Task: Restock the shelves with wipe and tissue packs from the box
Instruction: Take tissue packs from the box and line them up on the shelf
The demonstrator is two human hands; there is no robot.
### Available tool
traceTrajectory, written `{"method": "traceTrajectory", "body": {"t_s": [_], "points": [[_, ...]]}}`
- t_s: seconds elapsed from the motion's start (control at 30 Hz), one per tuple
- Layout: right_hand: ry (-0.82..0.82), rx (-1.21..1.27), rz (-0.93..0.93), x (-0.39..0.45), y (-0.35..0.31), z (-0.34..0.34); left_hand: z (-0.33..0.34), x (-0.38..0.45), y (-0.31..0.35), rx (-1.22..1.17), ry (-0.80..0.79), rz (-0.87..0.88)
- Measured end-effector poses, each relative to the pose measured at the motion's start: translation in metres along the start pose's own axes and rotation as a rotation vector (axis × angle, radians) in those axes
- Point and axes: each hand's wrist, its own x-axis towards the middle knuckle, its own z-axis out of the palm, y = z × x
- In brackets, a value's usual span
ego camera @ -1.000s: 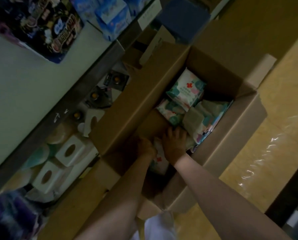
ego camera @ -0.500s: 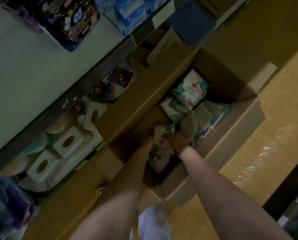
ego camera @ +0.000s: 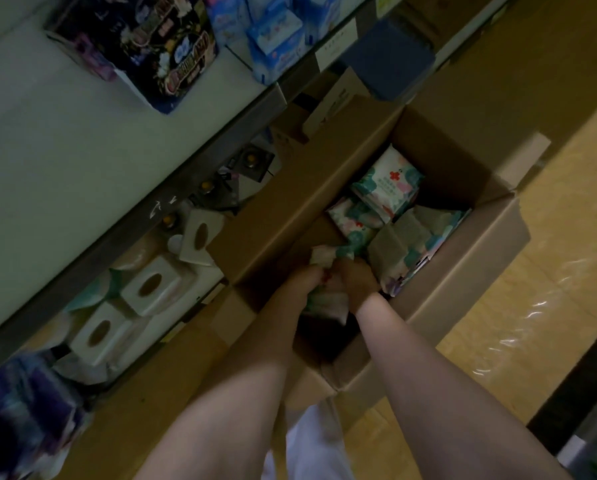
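Observation:
An open cardboard box stands on the floor beside the shelves. Inside lie several teal-and-white wipe packs with a red cross; one pack leans at the far end. My left hand and my right hand both grip a bundle of wipe packs at the near end of the box, raised above its bottom. The fingers of both hands are curled round the bundle, which hides most of them.
A white shelf runs along the left, with dark patterned packs and blue packs on it. Below it sit white tissue boxes with oval openings. A tan floor lies right of the box.
Both hands have closed on a bundle of packs at the near end of the box and lifted it up. The camera has tilted slightly, showing more of the upper shelf.

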Motion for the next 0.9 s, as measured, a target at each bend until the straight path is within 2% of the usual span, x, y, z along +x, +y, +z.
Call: {"method": "traceTrajectory", "body": {"t_s": [0.07,0.23,0.43,0.6,0.73,0.9], "points": [[-0.014,0.04,-0.06,-0.013,-0.015,-0.01,-0.006,-0.015,0.011,-0.057,-0.034,0.057],[0.075,0.319,-0.179,-0.068,-0.056,-0.041,-0.017,-0.069,0.043,-0.172,-0.183,0.1],[0.078,0.532,-0.173,-0.114,-0.078,-0.056,-0.03,-0.131,0.053,-0.183,-0.201,0.256],[0.161,0.598,-0.406,-0.174,-0.107,-0.048,-0.061,-0.197,0.068,-0.168,-0.209,0.486],[0.135,0.716,-0.583,-0.254,-0.127,-0.046,-0.086,-0.239,0.069,-0.171,-0.22,0.696],[0.099,0.665,-0.811,-0.327,-0.15,-0.037,-0.118,-0.302,0.061,-0.204,-0.282,0.904]]}}
